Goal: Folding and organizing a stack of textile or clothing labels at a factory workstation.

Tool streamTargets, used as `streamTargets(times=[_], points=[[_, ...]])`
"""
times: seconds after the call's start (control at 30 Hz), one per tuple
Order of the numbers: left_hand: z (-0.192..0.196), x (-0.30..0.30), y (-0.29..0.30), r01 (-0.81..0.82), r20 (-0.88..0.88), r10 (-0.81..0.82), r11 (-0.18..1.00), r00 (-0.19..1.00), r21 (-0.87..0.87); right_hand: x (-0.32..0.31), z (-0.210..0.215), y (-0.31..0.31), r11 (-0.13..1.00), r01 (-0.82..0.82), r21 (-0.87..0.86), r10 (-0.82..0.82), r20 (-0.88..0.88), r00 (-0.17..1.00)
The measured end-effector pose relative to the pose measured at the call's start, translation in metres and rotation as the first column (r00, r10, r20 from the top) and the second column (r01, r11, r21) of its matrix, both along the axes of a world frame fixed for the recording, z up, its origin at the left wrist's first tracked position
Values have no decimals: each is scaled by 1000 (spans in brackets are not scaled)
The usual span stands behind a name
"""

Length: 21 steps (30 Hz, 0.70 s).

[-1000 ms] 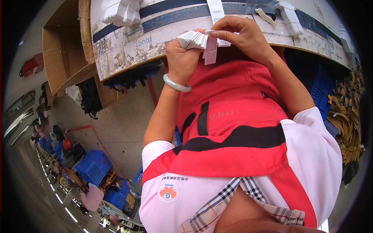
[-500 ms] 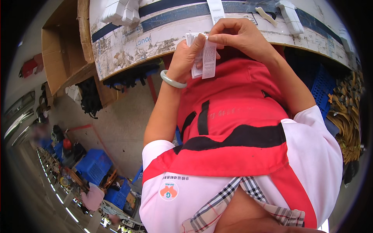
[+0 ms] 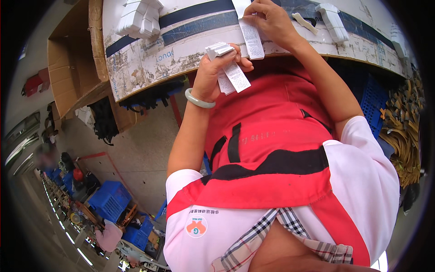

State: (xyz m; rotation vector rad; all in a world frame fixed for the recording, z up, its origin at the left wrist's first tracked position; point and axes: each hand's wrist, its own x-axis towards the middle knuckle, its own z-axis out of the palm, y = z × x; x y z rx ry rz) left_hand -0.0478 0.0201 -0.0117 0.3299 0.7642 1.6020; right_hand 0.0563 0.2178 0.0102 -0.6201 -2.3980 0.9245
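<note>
My left hand (image 3: 212, 75) is closed around a fanned stack of white printed labels (image 3: 234, 75), in front of the red apron. The thumb presses on the top of the stack. Over the table's near edge, my right hand (image 3: 275, 23) pinches a long white printed label strip (image 3: 252, 41) between thumb and fingers. The strip's lower end hangs toward me, apart from the stack. Its upper part runs on behind the fingers, and whether it is one piece or several there, I cannot tell.
On the worn white table (image 3: 136, 68) lie a bundle of white labels (image 3: 139, 19) at left, another bundle (image 3: 333, 21) at right and a small cream strip (image 3: 305, 23). An open cardboard box (image 3: 74, 59) stands left; a blue crate (image 3: 372, 102) is under the table at right.
My right hand has moved up and away from the stack, and a label strip now hangs from its fingers. My left hand has shifted slightly left and lower, with the stack fanned out.
</note>
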Motion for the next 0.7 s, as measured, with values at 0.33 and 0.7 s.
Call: streamTargets(times=[0.33,0.7], points=[[21,5,12,-396,-740,435,885,512,247,23,17,-23,797,-391,-459,317,-233,919],[12,11,1,-333,-684,298,939,666,85,30,16,-34,766,-340,-545,287,-183,940]])
